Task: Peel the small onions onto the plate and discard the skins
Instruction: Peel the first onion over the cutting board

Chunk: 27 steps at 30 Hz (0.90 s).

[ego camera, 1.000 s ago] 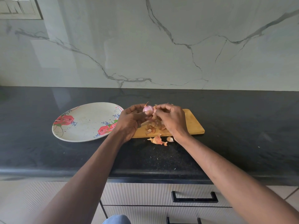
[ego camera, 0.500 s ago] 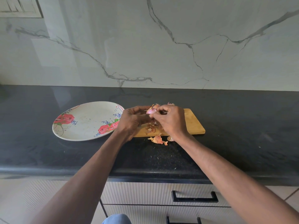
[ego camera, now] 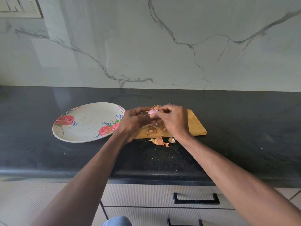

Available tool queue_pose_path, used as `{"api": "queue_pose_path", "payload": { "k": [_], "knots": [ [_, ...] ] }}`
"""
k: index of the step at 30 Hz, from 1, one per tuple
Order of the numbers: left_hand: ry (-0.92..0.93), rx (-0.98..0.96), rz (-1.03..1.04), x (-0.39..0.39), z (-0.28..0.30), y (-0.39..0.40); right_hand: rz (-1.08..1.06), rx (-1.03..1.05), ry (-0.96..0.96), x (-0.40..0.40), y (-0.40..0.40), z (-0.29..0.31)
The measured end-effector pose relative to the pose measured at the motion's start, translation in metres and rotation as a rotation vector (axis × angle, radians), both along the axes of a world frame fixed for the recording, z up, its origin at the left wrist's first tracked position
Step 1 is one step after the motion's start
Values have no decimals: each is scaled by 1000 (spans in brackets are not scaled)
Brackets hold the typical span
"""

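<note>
Since a moment ago, our hands have drawn closer together over the cutting board (ego camera: 195, 126). Our left hand (ego camera: 135, 121) grips the small onion (ego camera: 152, 111); our right hand (ego camera: 174, 119) pinches its skin. Loose skins (ego camera: 158, 141) lie on the table (ego camera: 244, 119) beside the plate (ego camera: 86, 123).

Wooden board (ego camera: 196, 126), glossy marble-look wall (ego camera: 162, 46), speckled black stone counter (ego camera: 244, 128) (polished), papery skins (ego camera: 158, 141).

Black speckled surface (ego camera: 244, 128) carries floral plate (ego camera: 84, 123) beside left hand (ego camera: 135, 121), wooden board (ego camera: 195, 126) under both hands, loose skins (ego camera: 158, 141) just below them.
</note>
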<state>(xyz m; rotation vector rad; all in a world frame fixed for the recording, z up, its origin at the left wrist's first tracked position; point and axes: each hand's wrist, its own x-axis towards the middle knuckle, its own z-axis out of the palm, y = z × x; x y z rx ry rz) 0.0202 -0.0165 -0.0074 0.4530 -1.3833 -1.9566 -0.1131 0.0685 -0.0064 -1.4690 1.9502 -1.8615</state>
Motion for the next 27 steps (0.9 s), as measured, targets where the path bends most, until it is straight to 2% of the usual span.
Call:
{"api": "queue_pose_path", "payload": {
  "k": [3,7,9,13,18,27],
  "knots": [
    [36,60,-2,0,-1,-2,46,8,-116,1,2,4],
    [68,132,0,-1,-1,-5,27,9,-173,-4,-2,4],
    [81,170,13,-1,-1,-8,23,15,-108,-4,-1,3],
    [60,166,32,0,-1,-9,-4,28,216,3,2,0],
    [24,144,48,-1,0,-9,39,43,146,-3,0,3],
    [2,81,42,-3,-3,-5,2,-9,160,1,-2,-5]
  ]
}}
